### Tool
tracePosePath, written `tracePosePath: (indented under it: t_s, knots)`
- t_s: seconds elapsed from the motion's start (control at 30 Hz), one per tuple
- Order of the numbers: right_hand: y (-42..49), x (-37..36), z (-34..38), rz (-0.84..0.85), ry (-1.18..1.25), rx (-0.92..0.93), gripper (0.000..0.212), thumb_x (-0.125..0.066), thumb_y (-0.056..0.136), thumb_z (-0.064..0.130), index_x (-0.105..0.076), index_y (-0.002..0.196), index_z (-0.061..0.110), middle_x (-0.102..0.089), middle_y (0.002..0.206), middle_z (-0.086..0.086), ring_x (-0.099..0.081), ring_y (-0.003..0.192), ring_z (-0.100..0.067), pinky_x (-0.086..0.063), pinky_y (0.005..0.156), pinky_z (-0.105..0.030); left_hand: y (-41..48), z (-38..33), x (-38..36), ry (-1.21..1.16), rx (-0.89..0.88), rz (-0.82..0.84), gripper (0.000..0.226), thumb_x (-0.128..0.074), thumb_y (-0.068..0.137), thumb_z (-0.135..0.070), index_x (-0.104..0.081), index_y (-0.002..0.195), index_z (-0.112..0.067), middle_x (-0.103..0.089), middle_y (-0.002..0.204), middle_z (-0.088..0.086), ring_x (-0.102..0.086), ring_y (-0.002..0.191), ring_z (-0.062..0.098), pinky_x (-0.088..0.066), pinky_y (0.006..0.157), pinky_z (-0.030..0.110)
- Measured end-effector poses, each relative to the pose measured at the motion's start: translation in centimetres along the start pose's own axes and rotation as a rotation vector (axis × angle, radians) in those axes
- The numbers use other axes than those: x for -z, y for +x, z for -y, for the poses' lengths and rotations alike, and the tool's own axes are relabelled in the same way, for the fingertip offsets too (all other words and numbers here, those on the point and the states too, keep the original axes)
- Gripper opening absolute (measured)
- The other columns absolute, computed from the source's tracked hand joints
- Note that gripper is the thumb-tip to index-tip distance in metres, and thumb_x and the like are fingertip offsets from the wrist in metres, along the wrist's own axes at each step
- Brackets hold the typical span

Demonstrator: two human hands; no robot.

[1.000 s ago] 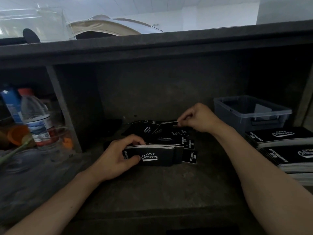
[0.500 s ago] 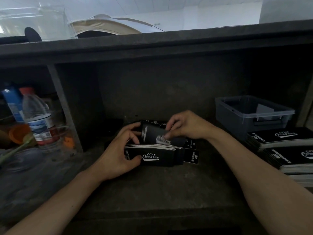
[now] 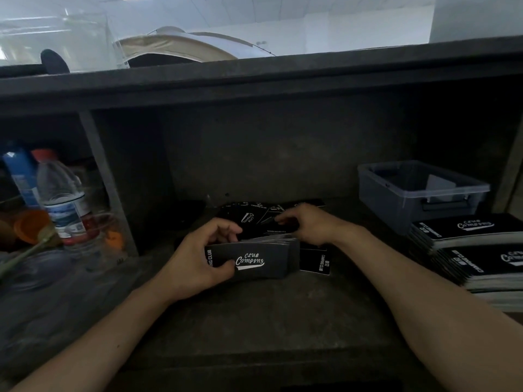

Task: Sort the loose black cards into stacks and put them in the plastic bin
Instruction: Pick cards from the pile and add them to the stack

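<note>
My left hand (image 3: 198, 258) grips a stack of black cards (image 3: 266, 260) standing on edge on the dark shelf, white "Club Camping" lettering facing me. My right hand (image 3: 308, 224) reaches over the stack's top at its right end, fingers curled and touching a black card there; whether they pinch it I cannot tell. Behind the stack lies a scattered pile of loose black cards (image 3: 252, 213), and one more loose card (image 3: 315, 261) lies flat at the stack's right. The grey plastic bin (image 3: 396, 206) stands at the back right, apart from both hands.
Two tall stacks of black booklets (image 3: 467, 230) with the same lettering lie at the right, in front of the bin. A vertical divider (image 3: 104, 179) separates the left compartment, which holds a water bottle (image 3: 62, 199), a blue container (image 3: 21, 176) and orange items (image 3: 31, 224).
My right hand brought a card from the loose pile back to the stack and now sits over the stack's top right end. My left hand kept its grip on the stack.
</note>
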State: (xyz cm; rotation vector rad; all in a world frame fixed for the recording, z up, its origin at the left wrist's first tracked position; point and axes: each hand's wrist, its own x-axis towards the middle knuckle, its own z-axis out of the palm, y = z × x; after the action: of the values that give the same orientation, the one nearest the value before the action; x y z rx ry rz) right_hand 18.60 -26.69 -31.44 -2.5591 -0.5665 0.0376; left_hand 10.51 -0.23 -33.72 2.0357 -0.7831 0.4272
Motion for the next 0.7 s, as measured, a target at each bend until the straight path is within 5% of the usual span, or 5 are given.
tracePosePath:
  t_s: [0.17,0.33,0.4,0.57,0.7]
  knots:
    - [0.3,1.4,0.3,-0.053,0.016,0.018,0.055,-0.08,0.076,0.009,-0.064,0.127,0.022,-0.064,0.118,0.009,-0.06,0.108,-0.009,-0.044,0.099,-0.021,0.0,0.0,0.2,0.027,-0.005,0.075,0.043,-0.071,0.071,-0.019,-0.07,0.112,-0.032,-0.068,0.105,0.001,-0.069,0.095,0.02,-0.057,0.084,0.04]
    - [-1.3,3.3,-0.1,-0.15,0.243,0.072,0.036,-0.068,0.084,0.0,-0.072,0.091,0.035,-0.072,0.098,0.007,-0.067,0.092,-0.016,-0.053,0.078,-0.025,-0.1,-0.2,0.1,0.034,-0.012,0.076,0.043,-0.068,0.07,-0.025,-0.072,0.112,-0.026,-0.068,0.107,-0.004,-0.069,0.098,0.018,-0.057,0.087,0.034]
    - [-1.4,3.6,-0.3,-0.227,0.231,0.108,0.036,-0.065,0.086,0.002,-0.071,0.081,0.037,-0.072,0.097,0.003,-0.067,0.094,-0.022,-0.053,0.084,-0.029,-0.1,-0.3,0.1,0.044,-0.014,0.076,0.042,-0.067,0.07,-0.025,-0.072,0.111,-0.026,-0.068,0.107,-0.004,-0.069,0.098,0.018,-0.057,0.088,0.034]
    - [-1.2,3.7,-1.0,-0.278,-0.009,0.049,0.038,-0.062,0.089,0.012,-0.067,0.075,0.047,-0.04,0.15,-0.001,-0.02,0.146,-0.026,-0.016,0.119,-0.049,0.0,-0.2,0.2,0.055,0.0,0.076,0.041,-0.069,0.071,-0.02,-0.072,0.111,-0.027,-0.068,0.107,-0.005,-0.069,0.097,0.017,-0.057,0.086,0.037]
    - [-1.5,3.5,-0.2,-0.394,0.18,0.025,0.041,-0.042,0.094,-0.001,-0.066,0.077,0.028,-0.069,0.106,-0.008,-0.065,0.1,-0.025,-0.053,0.087,-0.033,-0.1,-0.3,0.1,0.036,-0.005,0.067,0.043,-0.07,0.072,-0.004,-0.073,0.11,-0.025,-0.068,0.106,-0.004,-0.069,0.097,0.016,-0.057,0.086,0.034]
